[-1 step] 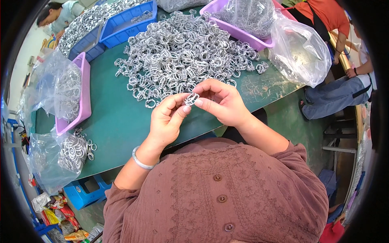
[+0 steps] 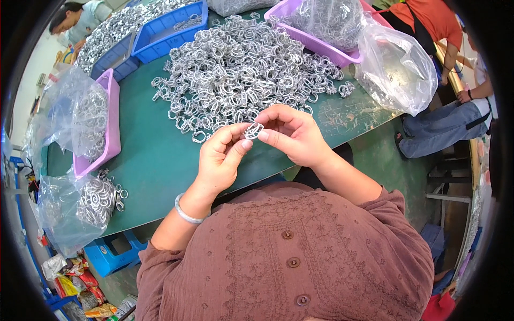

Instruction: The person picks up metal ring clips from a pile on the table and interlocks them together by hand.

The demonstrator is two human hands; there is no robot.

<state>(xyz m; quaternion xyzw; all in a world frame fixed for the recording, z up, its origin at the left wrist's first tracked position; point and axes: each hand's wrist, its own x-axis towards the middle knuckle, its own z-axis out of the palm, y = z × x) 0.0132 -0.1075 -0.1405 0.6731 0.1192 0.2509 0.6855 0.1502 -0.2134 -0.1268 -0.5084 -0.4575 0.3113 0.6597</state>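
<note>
Between my two hands is a small silvery metal ring-shaped piece (image 2: 253, 130), pinched at the fingertips. My left hand (image 2: 220, 155) grips its left side with thumb and index finger, the other fingers curled. On its right side, the thumb and fingers of my right hand (image 2: 294, 136) are closed on the same piece. Just beyond my fingers lies a big heap of similar silvery ring-shaped pieces (image 2: 241, 69) on the green table (image 2: 155, 166). One loose ring (image 2: 199, 137) rests at the heap's near edge, close to my left hand.
A pink basket (image 2: 111, 128) with bagged pieces stands at left, a clear bag of rings (image 2: 96, 200) nearer. Blue bins (image 2: 170, 33) and a purple basket (image 2: 308, 40) sit at the back, beside a clear plastic bag (image 2: 399, 69). Other people are at far left and right.
The ring-shaped piece has turned slightly between my fingertips. Both hands stay in nearly the same place.
</note>
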